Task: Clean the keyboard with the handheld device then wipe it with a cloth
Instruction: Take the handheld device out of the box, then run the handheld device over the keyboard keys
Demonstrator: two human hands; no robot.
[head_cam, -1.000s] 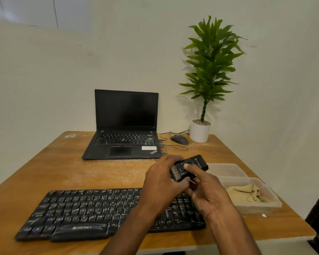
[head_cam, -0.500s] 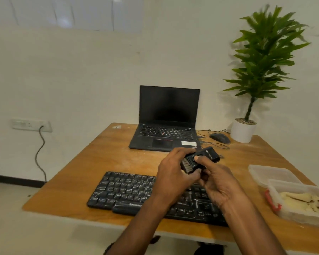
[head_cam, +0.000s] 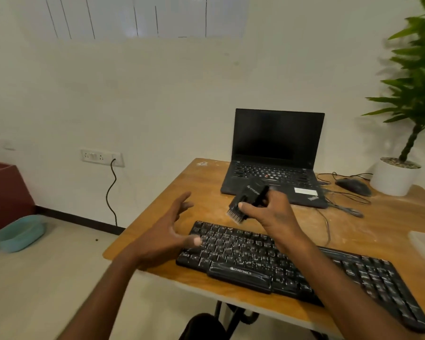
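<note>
Your right hand (head_cam: 270,212) grips the black handheld device (head_cam: 247,201) (bristles down) just above the far left end of the keyboard (head_cam: 292,263), while your left hand (head_cam: 167,231) hovers with fingers spread, holding nothing.

Pale wall (head_cam: 157,94), beige floor (head_cam: 47,278), wooden table (head_cam: 182,192)

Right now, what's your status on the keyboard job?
Right hand holds brush device above keyboard, bristles down. Left hand open, near keyboard's left end. Nothing in the way.
</note>
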